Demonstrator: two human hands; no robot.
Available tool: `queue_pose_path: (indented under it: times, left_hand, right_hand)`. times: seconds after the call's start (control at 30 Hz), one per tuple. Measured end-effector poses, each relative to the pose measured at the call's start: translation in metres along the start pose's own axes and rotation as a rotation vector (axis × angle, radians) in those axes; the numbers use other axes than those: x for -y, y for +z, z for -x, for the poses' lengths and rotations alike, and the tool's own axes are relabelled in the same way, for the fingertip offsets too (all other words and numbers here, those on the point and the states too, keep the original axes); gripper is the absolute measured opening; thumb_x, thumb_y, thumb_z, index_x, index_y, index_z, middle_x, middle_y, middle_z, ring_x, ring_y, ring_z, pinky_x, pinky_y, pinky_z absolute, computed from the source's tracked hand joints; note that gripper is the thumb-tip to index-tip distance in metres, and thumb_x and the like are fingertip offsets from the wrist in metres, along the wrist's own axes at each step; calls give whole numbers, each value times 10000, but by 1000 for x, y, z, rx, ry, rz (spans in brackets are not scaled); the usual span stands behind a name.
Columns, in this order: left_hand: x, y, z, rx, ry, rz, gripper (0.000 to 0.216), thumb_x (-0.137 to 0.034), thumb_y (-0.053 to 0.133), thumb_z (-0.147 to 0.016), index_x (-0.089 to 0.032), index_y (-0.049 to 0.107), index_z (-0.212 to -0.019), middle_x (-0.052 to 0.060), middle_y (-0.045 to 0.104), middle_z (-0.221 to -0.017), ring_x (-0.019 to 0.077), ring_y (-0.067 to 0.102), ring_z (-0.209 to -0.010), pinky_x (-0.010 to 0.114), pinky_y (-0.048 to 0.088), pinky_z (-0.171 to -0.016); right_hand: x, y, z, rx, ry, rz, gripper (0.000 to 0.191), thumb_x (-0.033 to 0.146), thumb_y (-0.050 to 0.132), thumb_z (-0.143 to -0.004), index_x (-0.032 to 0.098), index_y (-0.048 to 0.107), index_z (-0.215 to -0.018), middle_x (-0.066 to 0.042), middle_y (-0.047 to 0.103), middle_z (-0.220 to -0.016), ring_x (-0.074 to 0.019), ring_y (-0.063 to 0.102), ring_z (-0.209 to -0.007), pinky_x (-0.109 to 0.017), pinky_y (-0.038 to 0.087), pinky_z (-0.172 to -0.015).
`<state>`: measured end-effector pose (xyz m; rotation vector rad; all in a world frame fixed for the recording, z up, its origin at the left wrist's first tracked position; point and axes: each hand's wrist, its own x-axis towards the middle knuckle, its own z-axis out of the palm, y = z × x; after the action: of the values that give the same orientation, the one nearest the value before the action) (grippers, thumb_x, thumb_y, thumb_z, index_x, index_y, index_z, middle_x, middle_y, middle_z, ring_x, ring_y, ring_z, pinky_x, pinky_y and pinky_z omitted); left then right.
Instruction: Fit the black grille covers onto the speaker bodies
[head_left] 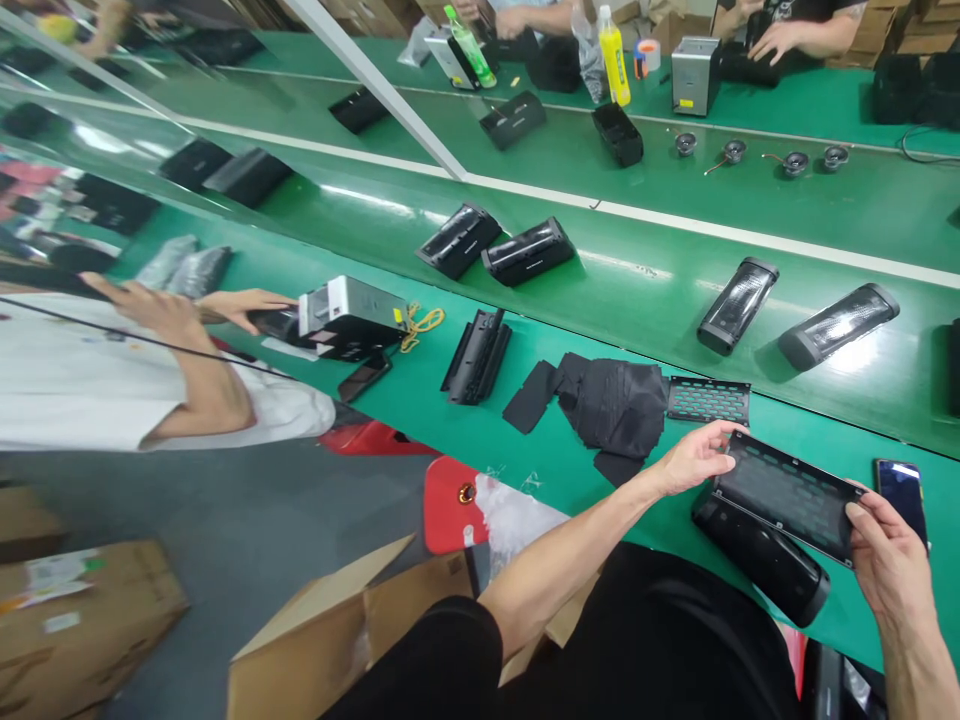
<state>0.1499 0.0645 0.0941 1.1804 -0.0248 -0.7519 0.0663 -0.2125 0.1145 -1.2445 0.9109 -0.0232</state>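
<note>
Between my two hands is a black perforated speaker grille panel [787,490] with rows of slots and a dark mesh over them. My left hand [701,458] pinches its left end, and my right hand [889,545] grips the right end with the thumb on top. Directly under the panel lies a glossy black speaker housing [765,560] on the green table. Just beyond my left hand, a second slotted panel [709,400] rests flat beside a loose pile of black cloth pieces [615,405].
Curved black panels [478,357] are stacked left of the cloth. A phone [900,492] lies by my right hand. Several speakers [739,305] sit on the conveyor belt. A co-worker [157,370] works at the left near a grey box [352,315]. Cardboard boxes [82,620] stand on the floor.
</note>
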Motion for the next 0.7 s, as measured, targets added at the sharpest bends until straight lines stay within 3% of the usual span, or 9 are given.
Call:
queue_pose_path:
  times: [0.23, 0.43, 0.7]
  left_hand:
    - [0, -1, 0, -16, -12, -17, 654, -412, 810, -776, -166, 599, -1344, -60, 409, -805, 83, 346, -679, 237, 275, -663]
    - [3, -3, -2, -10, -4, -2, 678, -442, 846, -751, -171, 612, -1327, -64, 399, -797, 81, 340, -678, 234, 291, -670]
    - [7, -1, -3, -36, -32, 60, 671, -522, 819, -782, -179, 617, -1323, -54, 452, -793, 83, 387, -662, 233, 300, -644]
  right_hand:
    - [-2, -2, -3, 18, 12, 21, 543, 391, 1043, -482, 193, 754, -897, 24, 669, -752, -72, 517, -560, -158, 471, -516]
    - [-9, -4, -7, 5, 24, 80, 536, 418, 1031, -544, 206, 756, -952, 11, 701, -828, -104, 561, -601, -186, 470, -504]
    - [-8, -3, -7, -9, 28, 77, 559, 427, 1043, -514, 205, 756, -939, 10, 691, -814, -107, 563, -624, -170, 473, -505]
